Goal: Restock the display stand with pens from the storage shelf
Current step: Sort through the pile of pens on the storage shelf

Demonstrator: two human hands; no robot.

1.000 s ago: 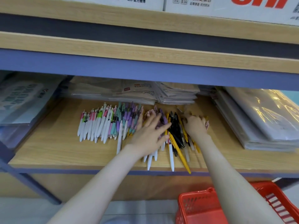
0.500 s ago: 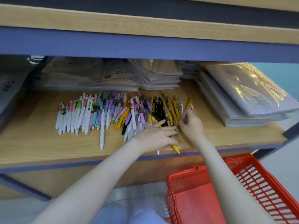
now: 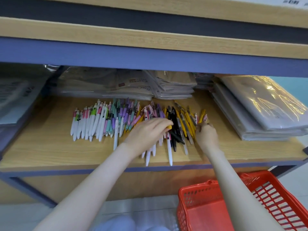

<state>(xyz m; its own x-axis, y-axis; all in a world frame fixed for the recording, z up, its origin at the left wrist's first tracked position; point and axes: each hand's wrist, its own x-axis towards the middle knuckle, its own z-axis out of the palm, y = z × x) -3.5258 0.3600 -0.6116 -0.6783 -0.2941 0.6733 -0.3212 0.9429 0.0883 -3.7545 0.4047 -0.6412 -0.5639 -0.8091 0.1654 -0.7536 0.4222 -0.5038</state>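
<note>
Several pens lie in a row on the wooden storage shelf (image 3: 50, 147): white ones (image 3: 90, 124) at the left, purple and teal ones (image 3: 123, 114) in the middle, black pens (image 3: 173, 117) and yellow pens (image 3: 188, 120) at the right. My left hand (image 3: 148, 134) reaches over the middle of the pile, and a yellow pen end (image 3: 169, 127) shows at its fingertips, pinched there. My right hand (image 3: 207, 135) is at the right edge of the pile, its fingers curled onto the yellow pens. The display stand is not in view.
A red plastic basket (image 3: 196, 187) stands on the floor below the shelf at the right. Stacks of plastic-wrapped packets lie at the back (image 3: 116, 85) and at the right (image 3: 260, 105) of the shelf. The blue beam of the shelf above (image 3: 150, 57) hangs low overhead.
My left hand has moved up and right over the pile, and the yellow pen now shows at its fingertips. My right hand has stayed at the right edge. The camera view has shifted.
</note>
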